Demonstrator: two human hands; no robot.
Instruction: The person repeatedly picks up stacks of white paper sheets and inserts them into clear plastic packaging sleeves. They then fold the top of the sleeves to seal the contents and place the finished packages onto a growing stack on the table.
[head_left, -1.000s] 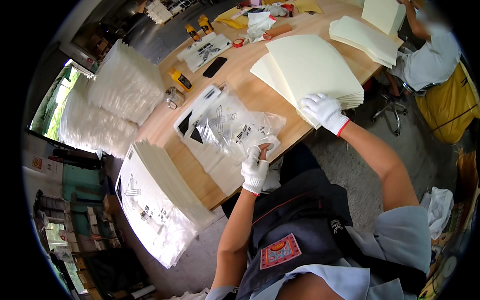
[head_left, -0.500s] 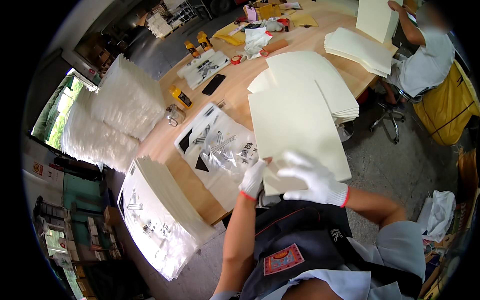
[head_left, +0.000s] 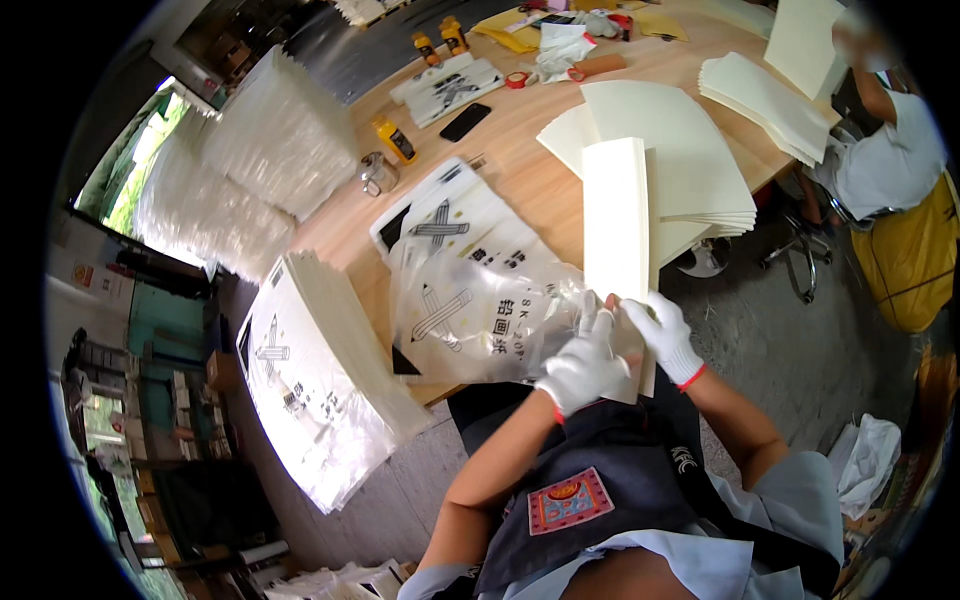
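Note:
My left hand [head_left: 583, 368], in a white glove with a red cuff, is closed on the mouth of a clear plastic bag [head_left: 465, 315] printed with crossed pencils. The bag stretches left across the table's near edge. My right hand [head_left: 664, 335], gloved the same way, grips the near part of a cream paper stack [head_left: 615, 210], which is bent up into a narrow curve. Bag mouth and paper meet between my hands; whether any paper is inside the bag is hidden by my fingers. Beneath the held bag lie more printed bags [head_left: 450, 205].
Fanned cream sheets [head_left: 670, 140] lie behind the held stack. A phone [head_left: 465, 123], a glass jar [head_left: 378, 173] and an orange bottle [head_left: 395, 140] stand farther left. Filled bags [head_left: 310, 370] are piled at the left. A co-worker [head_left: 880, 150] sits at the far right.
The paper stack, flat before, is now bent into a narrow curve. My left hand has moved right, drawing one printed bag toward the paper. My right hand now grips the stack.

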